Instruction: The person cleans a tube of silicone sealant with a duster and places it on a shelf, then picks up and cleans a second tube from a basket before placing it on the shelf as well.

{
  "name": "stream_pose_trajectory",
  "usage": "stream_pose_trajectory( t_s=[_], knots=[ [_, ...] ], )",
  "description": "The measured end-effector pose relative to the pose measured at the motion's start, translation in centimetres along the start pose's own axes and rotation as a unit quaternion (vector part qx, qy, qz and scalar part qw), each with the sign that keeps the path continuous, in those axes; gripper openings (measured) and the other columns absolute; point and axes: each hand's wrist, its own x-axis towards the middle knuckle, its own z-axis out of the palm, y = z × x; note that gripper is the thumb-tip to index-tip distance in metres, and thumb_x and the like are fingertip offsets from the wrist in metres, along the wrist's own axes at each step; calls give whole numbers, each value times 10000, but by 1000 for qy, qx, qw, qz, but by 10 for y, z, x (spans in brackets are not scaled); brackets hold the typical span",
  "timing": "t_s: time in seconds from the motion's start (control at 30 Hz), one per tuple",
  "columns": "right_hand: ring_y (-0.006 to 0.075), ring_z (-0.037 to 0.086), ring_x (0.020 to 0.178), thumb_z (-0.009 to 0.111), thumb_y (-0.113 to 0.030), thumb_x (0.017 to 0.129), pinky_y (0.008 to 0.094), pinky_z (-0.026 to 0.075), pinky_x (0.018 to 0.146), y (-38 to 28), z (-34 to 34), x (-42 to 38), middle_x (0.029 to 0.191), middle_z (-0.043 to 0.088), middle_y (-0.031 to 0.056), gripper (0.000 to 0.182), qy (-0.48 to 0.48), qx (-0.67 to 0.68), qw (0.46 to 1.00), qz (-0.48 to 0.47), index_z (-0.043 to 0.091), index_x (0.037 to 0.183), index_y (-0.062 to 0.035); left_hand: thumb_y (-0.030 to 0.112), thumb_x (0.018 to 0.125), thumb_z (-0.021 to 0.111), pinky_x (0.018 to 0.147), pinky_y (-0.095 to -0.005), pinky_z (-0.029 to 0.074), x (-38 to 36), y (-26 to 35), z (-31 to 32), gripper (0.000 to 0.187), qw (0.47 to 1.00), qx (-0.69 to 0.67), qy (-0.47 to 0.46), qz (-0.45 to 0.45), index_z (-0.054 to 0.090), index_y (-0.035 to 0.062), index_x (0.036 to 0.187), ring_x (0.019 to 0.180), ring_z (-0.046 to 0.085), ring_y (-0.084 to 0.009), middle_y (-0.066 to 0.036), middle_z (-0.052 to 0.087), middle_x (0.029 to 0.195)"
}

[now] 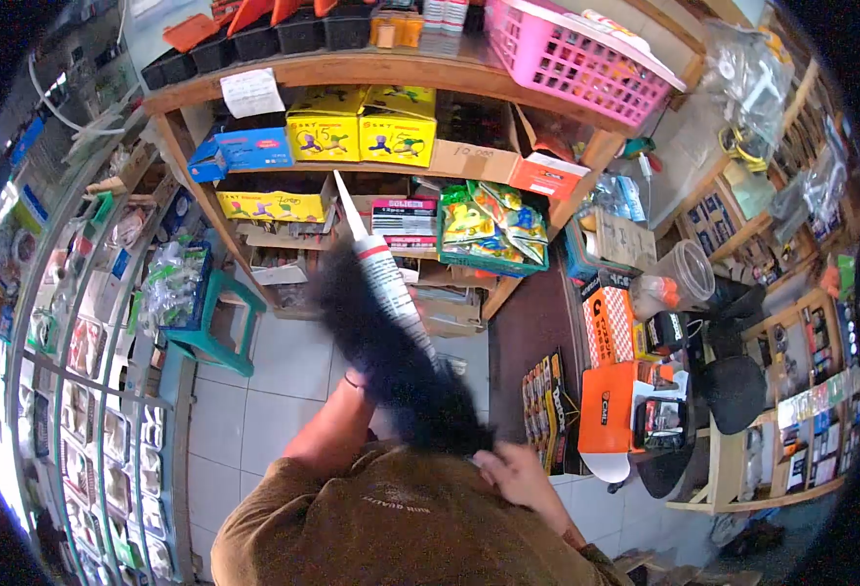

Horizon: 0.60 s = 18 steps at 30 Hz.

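Note:
A white sealant tube (391, 283) with a long pointed nozzle is held up in front of me, slanting up and to the left. Dark, blurred cloth (381, 342) lies along its left side and covers its lower end. My left hand goes up behind this cloth; only the wrist (355, 379) with a thin band shows, and its fingers are hidden. At the cloth's lower right end, my right hand (508, 471) has its fingers closed on the fabric, close to my brown shirt (401, 518).
Ahead stands a wooden shelf (401, 68) with yellow boxes (325, 122) and a pink basket (586, 68). To the right, an orange box (611, 410) sits near a dark counter (537, 332). A green stool (230, 327) and a glass display case (98, 391) are at left.

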Motion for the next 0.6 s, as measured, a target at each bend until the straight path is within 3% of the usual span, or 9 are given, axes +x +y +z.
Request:
stream_pose_trajectory(
  t_s=[0.13, 0.17, 0.2, 0.27, 0.3, 0.33, 0.43, 0.53, 0.6],
  knots=[
    [191, 471, 429, 567, -275, 816, 334, 391, 448, 16, -19, -20, 495, 477, 137, 302, 16, 30, 999, 18, 504, 693, -8, 500, 868, 316, 809, -408, 445, -9, -18, 98, 537, 989, -21, 148, -13, 423, 58, 1155, 892, 558, -253, -87, 562, 1006],
    [175, 470, 436, 552, -296, 826, 331, 386, 442, 18, -25, -21, 474, 468, 108, 339, 12, -3, 986, -163, 506, 673, 4, 506, 870, 298, 812, -442, 441, 8, -46, 7, 542, 973, -156, -166, -49, 421, 65, 1159, 882, 561, -259, -91, 555, 1017],
    [175, 470, 436, 552, -296, 826, 331, 386, 442, 28, -29, -23, 474, 468, 108, 339, 13, 0, 986, -168, 506, 673, 4, 493, 874, 304, 751, -440, 458, -11, -32, 37, 508, 996, 14, 8, -91, 430, 75, 1135, 825, 566, -238, -84, 555, 972],
    [184, 477, 443, 552, -295, 826, 342, 381, 444, 56, -35, -30, 476, 447, 117, 343, 17, 47, 999, -4, 513, 669, 8, 500, 872, 302, 732, -419, 462, -10, -51, 66, 515, 999, 33, -12, 15, 437, 73, 1127, 813, 567, -236, -84, 556, 961],
    [198, 448, 428, 567, -283, 818, 352, 365, 434, 45, -46, -31, 479, 403, 160, 339, 49, 106, 988, 104, 496, 661, 9, 498, 874, 300, 702, -389, 466, -15, -49, 140, 514, 978, -10, 209, 5, 438, 65, 1115, 796, 563, -225, -79, 557, 944],
    [198, 448, 428, 567, -283, 818, 352, 365, 434, 46, -52, -32, 479, 403, 160, 339, 42, 102, 988, 105, 496, 661, 9, 501, 872, 297, 730, -388, 470, -20, -54, 85, 522, 998, -31, 23, -39, 428, 64, 1126, 814, 559, -237, -81, 549, 973],
    [176, 428, 419, 555, -298, 826, 339, 359, 425, 57, -60, -36, 463, 431, 112, 371, 1, -82, 990, -114, 488, 626, 7, 508, 868, 299, 730, -376, 474, -22, -64, 85, 517, 995, -19, 94, -15, 440, 71, 1104, 800, 555, -236, -76, 551, 931],
    [210, 447, 414, 559, -289, 822, 347, 360, 425, 62, -62, -35, 455, 430, 115, 373, -22, -19, 999, -28, 475, 614, 9, 508, 868, 299, 742, -384, 472, -18, -62, 84, 519, 998, -43, 23, -37, 450, 71, 1104, 806, 556, -230, -76, 555, 940],
    [219, 437, 408, 582, -271, 805, 356, 356, 422, 48, -63, -33, 469, 400, 168, 360, 6, 89, 993, 76, 461, 622, 15, 500, 872, 294, 751, -374, 468, -21, -62, 108, 510, 985, -28, 167, 11, 451, 76, 1108, 811, 556, -219, -73, 553, 954]
  ],
)
